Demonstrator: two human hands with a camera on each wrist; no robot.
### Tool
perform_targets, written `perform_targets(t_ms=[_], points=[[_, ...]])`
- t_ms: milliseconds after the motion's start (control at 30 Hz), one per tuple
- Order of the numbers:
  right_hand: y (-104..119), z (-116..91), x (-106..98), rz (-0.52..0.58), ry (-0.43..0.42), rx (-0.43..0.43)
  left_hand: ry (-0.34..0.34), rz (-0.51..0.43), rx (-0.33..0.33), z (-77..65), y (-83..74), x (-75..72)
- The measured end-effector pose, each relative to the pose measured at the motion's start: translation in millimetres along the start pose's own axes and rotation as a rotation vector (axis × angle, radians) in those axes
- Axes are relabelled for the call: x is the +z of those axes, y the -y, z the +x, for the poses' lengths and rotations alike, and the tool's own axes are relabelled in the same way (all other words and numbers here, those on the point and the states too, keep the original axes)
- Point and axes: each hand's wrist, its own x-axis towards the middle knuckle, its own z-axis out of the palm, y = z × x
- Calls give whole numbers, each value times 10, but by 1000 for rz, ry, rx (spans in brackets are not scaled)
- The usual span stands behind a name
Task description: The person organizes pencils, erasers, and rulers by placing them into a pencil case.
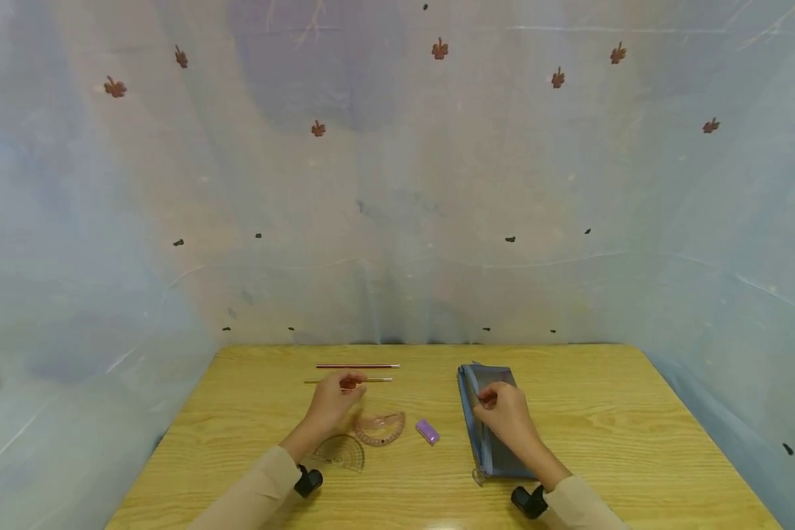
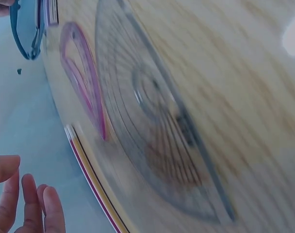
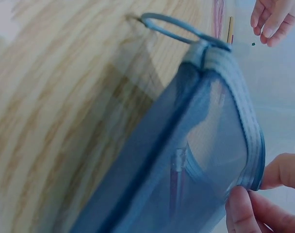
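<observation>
A blue mesh zip pouch (image 1: 509, 465) lies on the right side of the table. My right hand (image 1: 507, 418) pinches the zipper edge (image 3: 252, 145) of its opening between thumb and fingers, lifting that side. Through the mesh, a pencil with a metal end (image 3: 177, 170) shows inside. On the left, my left hand (image 1: 333, 401) hovers near a yellow pencil (image 1: 380, 380), fingers loosely bent with nothing between them. Beyond that pencil lies a dark red one (image 1: 358, 366). Close below the left hand are a pink protractor (image 1: 379, 442) and a clear protractor (image 1: 341, 450).
Between the two hands sits a purple eraser (image 1: 427, 431). A loop (image 1: 478, 477) hangs from the pouch's near corner. The wooden table (image 1: 603, 397) ends at a pale patterned curtain (image 1: 397, 280) behind it.
</observation>
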Motion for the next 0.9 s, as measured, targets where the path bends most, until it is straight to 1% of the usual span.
perform_targets(t_ms=[133,300,367,467,600,667,767,900], points=[[-1,6,-2,3,6,0,-18,-6,-25,-1,33,-92],[3,-5,2,13,2,2,-50,1,-21,-6,68,-167],[4,-12,2,13,-2,-4,-60,6,-35,-1,84,-194],[15,-23,-2,15,-2,-14,-69,16,-62,-2,117,-238],[23,-28,1,25,5,-13,-85,21,-75,5,176,-301],[25,-28,4,27,8,-8,-90,17,-77,11,203,-332],[22,-27,8,21,5,-9,-88,-5,-107,25,238,-381],[18,-23,13,16,0,-12,-98,-7,-113,45,297,-448]])
